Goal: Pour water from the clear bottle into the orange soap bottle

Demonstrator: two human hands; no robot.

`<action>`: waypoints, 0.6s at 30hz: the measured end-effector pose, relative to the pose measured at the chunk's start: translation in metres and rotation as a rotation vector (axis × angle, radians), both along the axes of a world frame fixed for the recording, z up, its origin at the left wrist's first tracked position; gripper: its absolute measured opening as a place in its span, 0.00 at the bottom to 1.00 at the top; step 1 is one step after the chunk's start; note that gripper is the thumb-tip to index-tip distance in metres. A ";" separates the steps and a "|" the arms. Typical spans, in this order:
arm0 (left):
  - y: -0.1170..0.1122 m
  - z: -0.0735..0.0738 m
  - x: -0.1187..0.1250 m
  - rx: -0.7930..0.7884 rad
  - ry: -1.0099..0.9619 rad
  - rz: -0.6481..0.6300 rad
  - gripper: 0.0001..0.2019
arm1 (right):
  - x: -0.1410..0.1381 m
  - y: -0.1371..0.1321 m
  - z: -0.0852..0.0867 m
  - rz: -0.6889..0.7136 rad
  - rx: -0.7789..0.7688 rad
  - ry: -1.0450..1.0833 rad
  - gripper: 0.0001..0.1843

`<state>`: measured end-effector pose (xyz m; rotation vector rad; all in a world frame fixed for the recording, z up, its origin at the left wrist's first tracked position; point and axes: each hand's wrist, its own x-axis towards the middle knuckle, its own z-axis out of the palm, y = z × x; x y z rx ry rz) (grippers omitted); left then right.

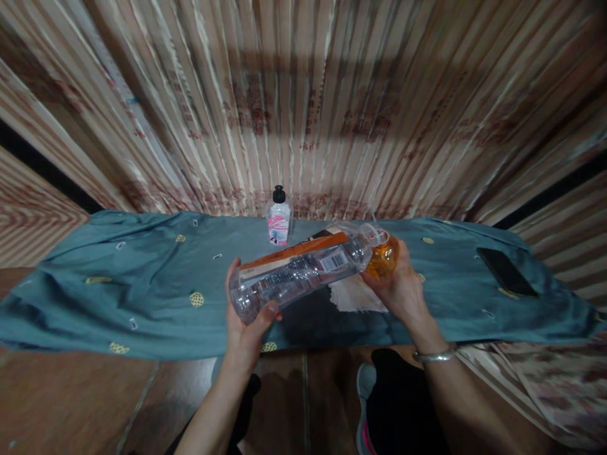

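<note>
My left hand is wrapped round the base of a large clear plastic bottle with an orange label and a barcode. The bottle is tilted nearly flat, its open neck pointing right and slightly up. At that neck my right hand grips a small amber, see-through container. The bottle's mouth overlaps the container's top; whether they touch, I cannot tell. A pale cloth lies on the table below my right hand. Behind the large bottle a small bottle with a black cap and pink label stands upright.
A green patterned cloth covers the long narrow table. On its right end lies a dark phone. A striped curtain hangs right behind the table. My feet and the tiled floor show below the front edge.
</note>
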<state>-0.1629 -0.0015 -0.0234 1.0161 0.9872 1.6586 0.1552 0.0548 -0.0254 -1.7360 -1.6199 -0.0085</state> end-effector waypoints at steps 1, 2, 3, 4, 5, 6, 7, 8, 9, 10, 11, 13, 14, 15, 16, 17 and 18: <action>-0.001 0.001 0.002 0.004 0.003 -0.002 0.52 | 0.000 0.000 0.001 0.002 -0.007 0.003 0.55; -0.001 0.003 0.004 0.005 0.003 0.003 0.52 | 0.000 -0.001 0.003 0.003 -0.013 0.005 0.55; -0.002 0.004 0.006 0.002 -0.002 0.027 0.51 | 0.000 -0.001 0.004 0.001 -0.018 0.005 0.55; -0.002 0.005 0.007 0.001 -0.008 0.044 0.50 | 0.000 -0.001 0.004 -0.002 -0.022 0.004 0.55; -0.003 0.007 0.009 -0.001 -0.015 0.054 0.49 | 0.000 -0.002 0.005 -0.004 -0.027 0.004 0.55; -0.002 0.007 0.009 -0.001 -0.021 0.047 0.49 | 0.000 -0.002 0.005 -0.005 -0.031 0.005 0.55; -0.002 0.007 0.008 0.000 -0.026 0.030 0.50 | 0.000 -0.002 0.005 -0.005 -0.034 0.008 0.55; -0.001 0.007 0.007 0.002 -0.028 0.001 0.51 | 0.000 -0.002 0.005 -0.005 -0.037 0.010 0.55; 0.000 0.006 0.005 0.005 -0.026 -0.028 0.52 | 0.000 -0.002 0.005 -0.006 -0.036 0.012 0.55; 0.001 0.005 0.003 0.008 -0.024 -0.042 0.52 | 0.000 -0.002 0.005 -0.006 -0.031 0.011 0.55; 0.002 0.003 0.001 0.011 -0.019 -0.047 0.51 | 0.000 -0.002 0.005 -0.007 -0.026 0.009 0.55; 0.004 0.001 -0.001 0.013 -0.011 -0.037 0.50 | 0.000 -0.002 0.005 -0.005 -0.014 0.004 0.55; 0.004 0.001 -0.001 0.013 -0.008 -0.033 0.50 | 0.000 -0.003 0.005 -0.001 -0.011 0.002 0.54; 0.004 0.001 -0.001 0.015 -0.011 -0.028 0.49 | 0.000 -0.003 0.006 0.003 -0.010 0.000 0.53; 0.004 0.001 0.000 0.018 -0.018 -0.021 0.49 | 0.000 -0.003 0.006 0.006 -0.011 -0.001 0.52; 0.004 0.002 0.000 0.019 -0.025 -0.015 0.49 | 0.000 -0.003 0.006 0.007 -0.012 -0.002 0.52; 0.004 0.003 0.001 0.017 -0.028 -0.012 0.48 | 0.000 -0.003 0.007 0.007 -0.013 -0.004 0.53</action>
